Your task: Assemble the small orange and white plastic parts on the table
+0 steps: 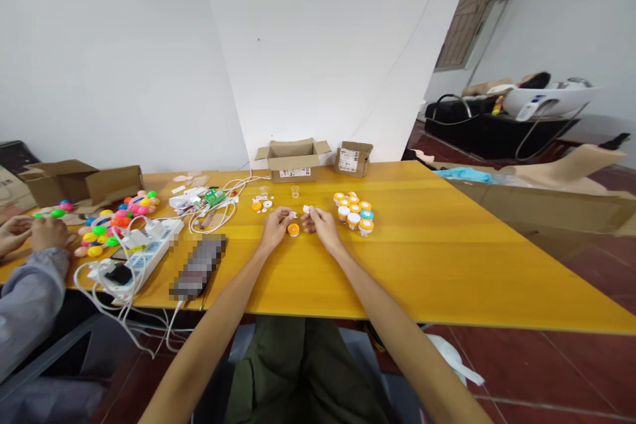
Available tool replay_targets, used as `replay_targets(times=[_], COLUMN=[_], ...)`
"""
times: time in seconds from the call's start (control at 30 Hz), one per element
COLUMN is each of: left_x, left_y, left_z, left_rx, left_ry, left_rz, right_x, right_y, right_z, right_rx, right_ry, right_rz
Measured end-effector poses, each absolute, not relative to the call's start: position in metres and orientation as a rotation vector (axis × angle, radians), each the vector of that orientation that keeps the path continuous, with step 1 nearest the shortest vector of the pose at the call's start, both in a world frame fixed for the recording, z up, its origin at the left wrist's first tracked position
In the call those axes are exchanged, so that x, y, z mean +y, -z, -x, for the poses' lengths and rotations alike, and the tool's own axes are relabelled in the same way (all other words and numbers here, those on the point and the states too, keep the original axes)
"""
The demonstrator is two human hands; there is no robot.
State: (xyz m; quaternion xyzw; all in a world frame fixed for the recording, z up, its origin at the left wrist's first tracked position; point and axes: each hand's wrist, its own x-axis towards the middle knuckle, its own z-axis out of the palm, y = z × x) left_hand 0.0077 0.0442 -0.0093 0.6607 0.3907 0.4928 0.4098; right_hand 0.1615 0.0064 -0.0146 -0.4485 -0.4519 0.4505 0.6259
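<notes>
Between thumb and fingers of my left hand [276, 226] is a small white plastic piece [293, 214]. My right hand [322, 226] pinches another small white plastic piece [306, 209], a short gap away from the first. Just below them on the table lies an orange round cap [293, 230], close to my left fingertips. Right of my right hand stands a cluster of small round containers [354, 218] with orange, white and teal tops. Beyond my left hand are loose white parts and an orange piece [256, 206], plus clear plastic cups [295, 191].
Two cardboard boxes [293, 162] stand at the wall. To the left are a phone [199, 267], a white power strip [149, 258], tangled cables and coloured balls [99, 230]. A co-worker's hands [48, 233] work at the far left. The table's front edge [447, 324] runs before me.
</notes>
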Motion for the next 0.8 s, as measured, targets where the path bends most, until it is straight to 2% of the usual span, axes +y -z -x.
replay_targets(times=[0.8], left_x=[0.054], left_y=[0.017], left_z=[-0.002], left_rx=[1.103], left_ry=[-1.347], left_rz=[-1.597], right_x=[0.003], right_y=[0.014], right_z=[-0.164], right_rx=[-1.11], right_ry=[-0.929], right_rz=[1.037])
